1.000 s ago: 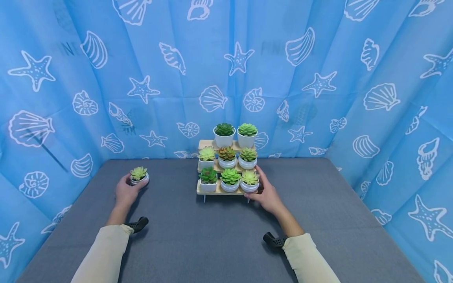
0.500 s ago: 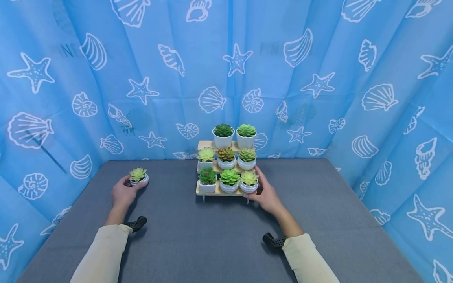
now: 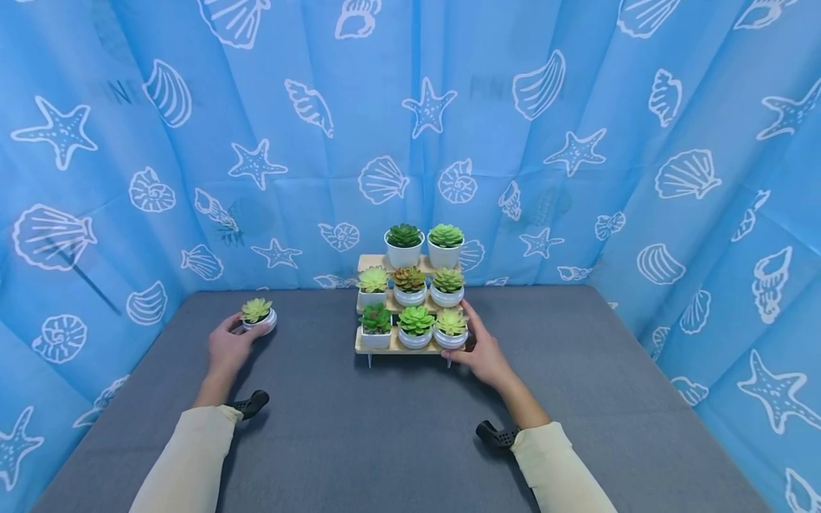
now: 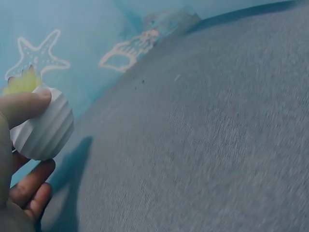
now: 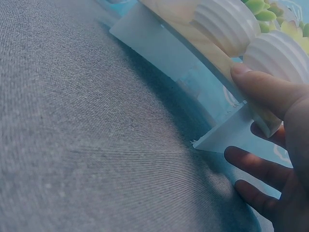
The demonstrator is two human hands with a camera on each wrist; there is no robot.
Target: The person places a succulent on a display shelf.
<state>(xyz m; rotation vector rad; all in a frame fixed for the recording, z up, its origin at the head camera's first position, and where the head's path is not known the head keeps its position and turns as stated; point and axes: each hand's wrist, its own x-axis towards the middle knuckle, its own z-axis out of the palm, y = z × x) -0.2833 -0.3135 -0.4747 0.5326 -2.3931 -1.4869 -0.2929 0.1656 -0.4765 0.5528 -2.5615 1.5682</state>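
Observation:
On the left side of the table, my left hand [image 3: 229, 350] holds a potted succulent [image 3: 256, 311] with pale green leaves and a white ribbed pot. The left wrist view shows the thumb on the ribbed pot [image 4: 48, 128], with fingers beneath it and a shadow on the cloth. My right hand [image 3: 485, 354] grips the right end of a three-tier wooden plant stand [image 3: 404, 351] at its lowest board. In the right wrist view the thumb [image 5: 244, 72] lies on the board's edge beside a pot, an index fingertip is under the board, and the other fingers extend below.
Several potted succulents stand on the tiers: two white round pots [image 3: 405, 255] on top, and rows of three below, including a square pot [image 3: 376, 336]. Grey cloth [image 3: 359, 442] covers the table. A blue seashell curtain [image 3: 359, 128] hangs behind and at the sides.
My left hand has shifted slightly to the right and away from me with the potted succulent. My right hand stays on the plant stand, which has not moved.

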